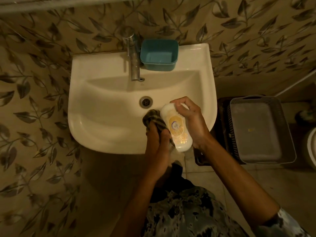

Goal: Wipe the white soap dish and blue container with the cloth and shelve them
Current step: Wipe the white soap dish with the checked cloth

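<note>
My right hand [191,120] grips a white oval soap dish [176,127] with a yellow label, holding it tilted over the front right of the sink. My left hand [159,142] holds a dark checked cloth [153,121] bunched against the dish's left side. The blue container [159,54] stands empty and upright on the sink's back ledge, just right of the tap and apart from both hands.
The white sink [106,117] has a metal tap [133,55] at the back and a drain [145,101] in the middle. A grey plastic basket [259,130] sits on the floor to the right, over a dark crate. Leaf-patterned tiles cover the wall.
</note>
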